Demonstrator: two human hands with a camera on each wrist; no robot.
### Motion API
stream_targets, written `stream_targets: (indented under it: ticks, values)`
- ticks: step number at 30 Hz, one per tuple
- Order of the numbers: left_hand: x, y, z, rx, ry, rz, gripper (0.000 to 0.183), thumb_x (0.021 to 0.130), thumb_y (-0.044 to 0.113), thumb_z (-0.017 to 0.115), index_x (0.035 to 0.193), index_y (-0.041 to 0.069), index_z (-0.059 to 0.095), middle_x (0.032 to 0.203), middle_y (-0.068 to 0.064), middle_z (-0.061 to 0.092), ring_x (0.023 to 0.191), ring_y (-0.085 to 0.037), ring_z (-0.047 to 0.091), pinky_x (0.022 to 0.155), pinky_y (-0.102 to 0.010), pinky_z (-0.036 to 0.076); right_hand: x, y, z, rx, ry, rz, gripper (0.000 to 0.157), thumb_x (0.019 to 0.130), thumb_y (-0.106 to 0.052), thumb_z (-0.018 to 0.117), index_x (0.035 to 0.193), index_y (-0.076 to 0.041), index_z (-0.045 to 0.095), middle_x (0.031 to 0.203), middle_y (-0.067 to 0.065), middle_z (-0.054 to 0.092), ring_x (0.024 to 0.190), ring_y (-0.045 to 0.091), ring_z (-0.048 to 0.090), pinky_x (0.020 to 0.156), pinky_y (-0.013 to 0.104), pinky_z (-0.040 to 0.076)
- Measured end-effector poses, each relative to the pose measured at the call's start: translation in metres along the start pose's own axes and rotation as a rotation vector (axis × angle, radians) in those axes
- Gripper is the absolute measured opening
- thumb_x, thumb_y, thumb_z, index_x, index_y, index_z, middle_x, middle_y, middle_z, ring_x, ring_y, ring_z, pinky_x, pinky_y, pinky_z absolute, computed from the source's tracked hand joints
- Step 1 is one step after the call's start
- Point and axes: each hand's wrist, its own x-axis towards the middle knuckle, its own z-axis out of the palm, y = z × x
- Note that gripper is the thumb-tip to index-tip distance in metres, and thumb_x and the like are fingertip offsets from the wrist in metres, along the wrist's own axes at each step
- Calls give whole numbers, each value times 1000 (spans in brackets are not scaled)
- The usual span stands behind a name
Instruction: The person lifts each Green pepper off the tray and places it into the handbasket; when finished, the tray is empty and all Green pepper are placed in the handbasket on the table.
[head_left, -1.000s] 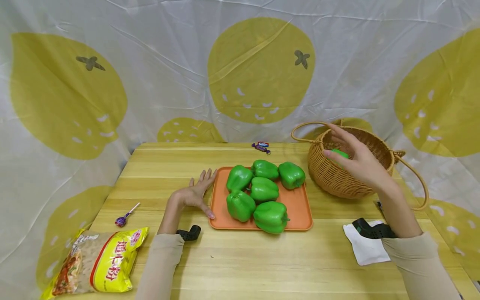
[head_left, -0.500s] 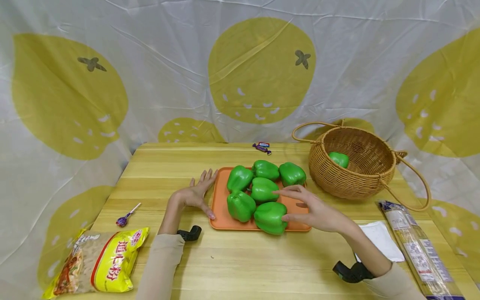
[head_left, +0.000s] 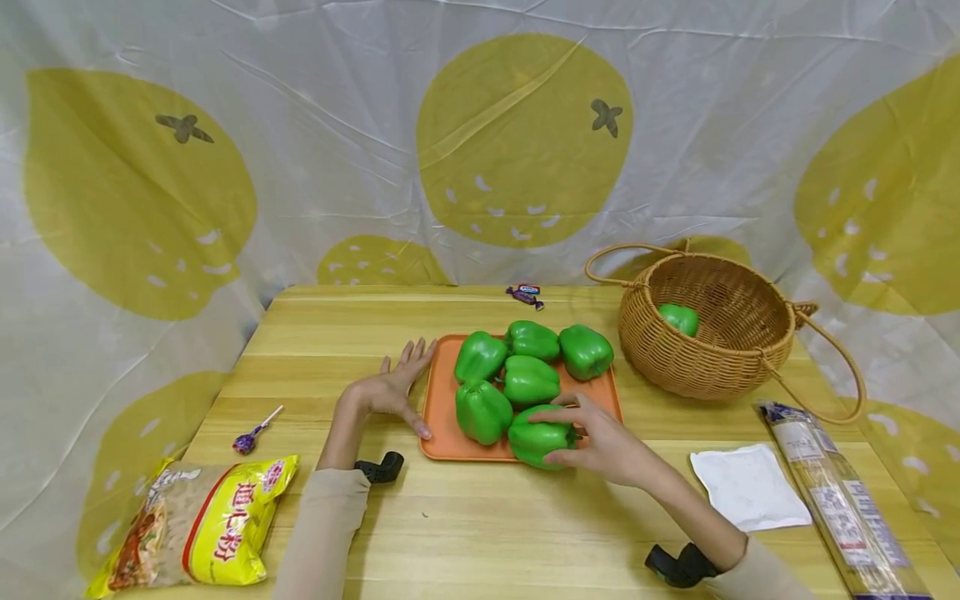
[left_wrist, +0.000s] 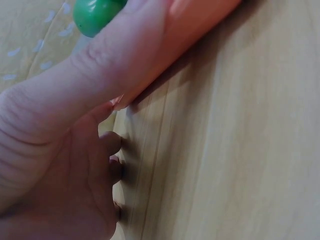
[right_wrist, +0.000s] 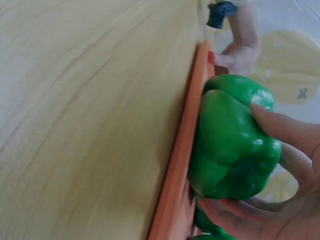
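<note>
An orange tray (head_left: 441,392) bears several green bell peppers, such as the middle one (head_left: 531,380). My right hand (head_left: 603,446) grips the front right bell pepper (head_left: 534,442) at its stem end. In the right wrist view the thumb lies on one side of that bell pepper (right_wrist: 230,140) and the fingers curl around the other; the pepper is still within the tray rim. My left hand (head_left: 381,392) spreads its fingers at the tray's left edge. Its thumb rests on the rim, and the other fingertips reach the tabletop in the left wrist view.
A wicker basket (head_left: 675,362) with one green bell pepper (head_left: 681,320) inside stands at the back right. A white packet (head_left: 750,487) and a long clear package (head_left: 840,500) lie right. Left are a lollipop (head_left: 246,440) and a yellow food bag (head_left: 202,525). Wrapped candies (head_left: 525,294) lie behind.
My right hand has come from above the basket down to the tray and closed around the front right bell pepper. The left hand has stayed at the tray edge.
</note>
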Motion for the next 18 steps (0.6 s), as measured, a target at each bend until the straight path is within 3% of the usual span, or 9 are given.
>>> stream_targets:
  ticks: [5, 9, 15, 18]
  values:
    - [0, 0, 0, -13, -1, 5, 151, 53, 43, 92, 154, 13, -15, 158, -21, -23, 146, -41, -24, 111, -69, -16, 3, 0, 2, -71, 25, -30, 47, 77, -28, 80, 122, -31, 67, 124, 7, 52, 107, 20, 50, 74, 30, 51]
    - [-1, 0, 1, -16, -6, 1, 150, 54, 42, 92, 154, 13, -15, 158, -20, -24, 145, -40, -25, 111, -69, -16, 3, -1, -7, -49, 0, -41, 46, 77, -28, 81, 121, -30, 68, 127, 10, 52, 109, 21, 51, 76, 30, 51]
    - [-1, 0, 1, -19, 0, 1, 150, 53, 42, 93, 154, 14, -14, 159, -19, -24, 146, -39, -26, 111, -68, -16, 3, -9, -38, -26, -9, -26, 47, 75, -29, 83, 120, -31, 69, 131, 11, 53, 113, 26, 57, 86, 40, 55]
    - [-1, 0, 1, -16, 1, 4, 151, 53, 42, 93, 154, 14, -15, 159, -19, -24, 146, -39, -25, 111, -69, -16, 5, -15, -60, -40, -6, 5, 48, 73, -31, 83, 119, -34, 69, 134, 9, 53, 110, 24, 59, 83, 38, 55]
